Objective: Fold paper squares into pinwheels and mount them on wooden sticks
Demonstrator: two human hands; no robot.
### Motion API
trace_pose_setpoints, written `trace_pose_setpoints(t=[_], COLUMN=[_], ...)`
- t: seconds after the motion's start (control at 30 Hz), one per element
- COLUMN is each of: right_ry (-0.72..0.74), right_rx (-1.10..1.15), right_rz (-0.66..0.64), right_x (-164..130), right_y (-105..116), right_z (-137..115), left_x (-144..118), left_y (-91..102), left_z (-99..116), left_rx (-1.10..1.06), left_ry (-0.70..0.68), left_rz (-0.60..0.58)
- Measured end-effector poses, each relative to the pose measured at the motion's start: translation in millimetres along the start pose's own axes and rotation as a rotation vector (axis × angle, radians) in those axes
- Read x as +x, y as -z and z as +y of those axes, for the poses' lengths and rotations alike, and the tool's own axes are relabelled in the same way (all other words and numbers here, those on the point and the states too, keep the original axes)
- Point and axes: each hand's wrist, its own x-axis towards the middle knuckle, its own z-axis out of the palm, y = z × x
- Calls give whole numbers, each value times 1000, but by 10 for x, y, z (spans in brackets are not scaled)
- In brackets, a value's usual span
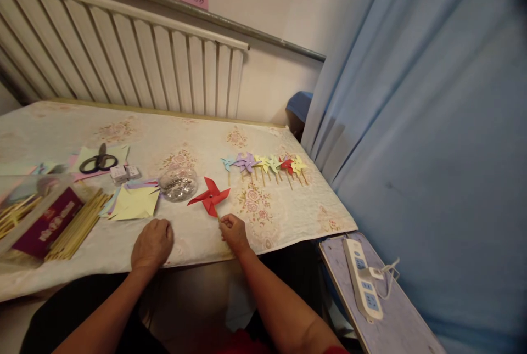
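My right hand (pixel 233 231) pinches the stick of a red paper pinwheel (pixel 209 197) that stands just above the table near its front edge. To its left, my left hand (pixel 152 242) rests on the tablecloth with curled fingers and nothing in it. A clear bowl of small shiny pins (pixel 178 184) sits behind the hands. A row of several finished pinwheels (pixel 265 166) in blue, purple, yellow and red lies further right.
Yellow and pastel paper squares (pixel 134 202), black scissors (pixel 97 162), small white boxes (pixel 124 172), wooden sticks (pixel 78 225) and a purple box (pixel 45 223) lie to the left. A radiator (pixel 123 63) stands behind, a blue curtain (pixel 420 123) right, a power strip (pixel 362 280) on a side board.
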Motion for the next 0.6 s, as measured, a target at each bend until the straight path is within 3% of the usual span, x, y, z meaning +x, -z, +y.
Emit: trace_pose_setpoints(t=[0.6], right_ry=[20], right_rx=[38], right_rz=[-1], right_x=[24], right_y=[-1], right_z=[55], left_x=[6], left_y=[-22], left_z=[-16], left_rx=[-1], left_ry=[-28], left_rz=[16])
